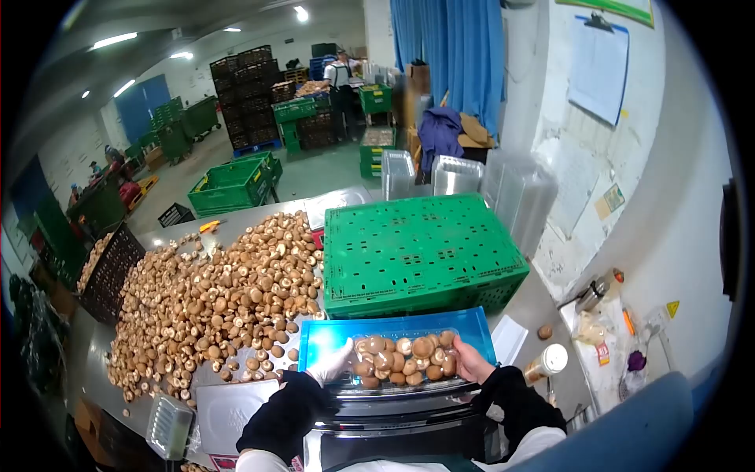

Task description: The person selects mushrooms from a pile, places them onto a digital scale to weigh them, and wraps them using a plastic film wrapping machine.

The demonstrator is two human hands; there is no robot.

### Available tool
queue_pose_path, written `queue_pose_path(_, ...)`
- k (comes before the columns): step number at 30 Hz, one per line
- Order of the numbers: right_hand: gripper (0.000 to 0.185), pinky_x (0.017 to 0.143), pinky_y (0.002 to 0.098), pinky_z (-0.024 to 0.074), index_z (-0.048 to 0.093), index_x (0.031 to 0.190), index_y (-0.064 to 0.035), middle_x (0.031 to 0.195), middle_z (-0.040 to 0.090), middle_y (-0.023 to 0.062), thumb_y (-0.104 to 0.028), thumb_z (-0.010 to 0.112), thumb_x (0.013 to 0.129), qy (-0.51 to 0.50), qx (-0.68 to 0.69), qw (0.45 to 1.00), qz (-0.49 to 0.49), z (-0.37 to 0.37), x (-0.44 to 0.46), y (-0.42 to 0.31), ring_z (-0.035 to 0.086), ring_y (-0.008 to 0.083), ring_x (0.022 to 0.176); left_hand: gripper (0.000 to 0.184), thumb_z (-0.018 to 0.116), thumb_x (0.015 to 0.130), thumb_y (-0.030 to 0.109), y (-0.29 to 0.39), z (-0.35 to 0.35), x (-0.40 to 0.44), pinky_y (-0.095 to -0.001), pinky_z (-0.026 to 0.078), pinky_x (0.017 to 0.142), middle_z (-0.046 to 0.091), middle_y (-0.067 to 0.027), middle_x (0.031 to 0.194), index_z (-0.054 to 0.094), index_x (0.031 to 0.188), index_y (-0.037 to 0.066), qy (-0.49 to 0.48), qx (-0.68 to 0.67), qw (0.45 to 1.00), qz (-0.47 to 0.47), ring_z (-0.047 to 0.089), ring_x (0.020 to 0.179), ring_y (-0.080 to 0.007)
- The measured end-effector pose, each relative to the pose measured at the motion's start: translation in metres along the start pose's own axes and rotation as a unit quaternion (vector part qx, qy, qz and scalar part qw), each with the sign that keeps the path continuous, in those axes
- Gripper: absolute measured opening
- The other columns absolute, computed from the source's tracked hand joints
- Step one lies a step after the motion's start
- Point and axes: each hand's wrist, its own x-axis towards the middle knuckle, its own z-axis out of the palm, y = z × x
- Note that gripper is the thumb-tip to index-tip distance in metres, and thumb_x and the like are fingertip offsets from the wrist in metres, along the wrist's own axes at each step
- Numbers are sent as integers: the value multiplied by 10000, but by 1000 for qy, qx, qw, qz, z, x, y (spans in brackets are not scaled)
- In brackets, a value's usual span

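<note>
A clear plastic tray point(391, 337) packed with brown mushrooms point(405, 363) is held level between my two hands, over the blue top of a machine point(314, 334). My left hand point(331, 363), which looks pale or gloved, grips the tray's left end. At the other end, the fingers of my right hand point(473, 363) are closed on the tray's right edge. Whether film covers the tray is hard to make out. Just beyond the blue top sits a green crate point(425, 248), upside down. A large heap of loose mushrooms point(228, 291) spreads over the metal table to the left.
Stacked clear trays point(515, 197) stand behind the green crate. A lidded cup point(546, 362) is close to my right forearm. An empty clear tray point(168, 427) lies near a flat scale point(232, 413) at lower left. Farther back, a person point(340, 86) stands among crates.
</note>
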Motion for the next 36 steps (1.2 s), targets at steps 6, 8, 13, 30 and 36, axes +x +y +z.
queue_pose_path(6,644,1030,458,410,269,1422,-61,1399,420,178,-531,158,994,-22,-30,996,79,27,-48,-6,453,319,1268,668,218,985,542,30,59,-84,-479,409,1033,386,-182,1428,282,1431,50,-22,-124,989,-79,441,1279,-325)
queue_pose_path(8,667,1039,454,404,246,1435,-63,1415,407,163,-545,142,986,-42,-47,993,101,55,-98,-1,449,316,1274,660,231,988,532,16,73,-119,-459,410,1036,402,-167,1415,279,1431,45,-68,-168,979,-97,459,1263,-309)
queue_pose_path(13,622,996,453,437,294,1417,-77,1387,446,141,-518,159,999,7,10,987,158,43,-176,93,491,302,1234,593,227,1002,512,-84,72,-187,-327,517,829,509,-83,1312,366,1390,85,-52,-36,990,-125,538,1135,-185)
queue_pose_path(30,356,610,319,541,582,913,14,756,641,133,-322,483,978,171,-139,964,148,-16,-230,194,657,223,664,278,551,942,226,-146,90,-262,-269,479,583,626,-43,663,657,836,-8,235,214,947,-52,598,601,-120)
queue_pose_path(36,287,371,238,298,489,760,-85,540,386,-31,-275,497,975,311,-38,950,-6,31,-244,167,379,88,406,276,496,973,210,-172,62,-263,-222,366,460,557,11,623,610,795,32,340,113,933,32,465,498,-61)
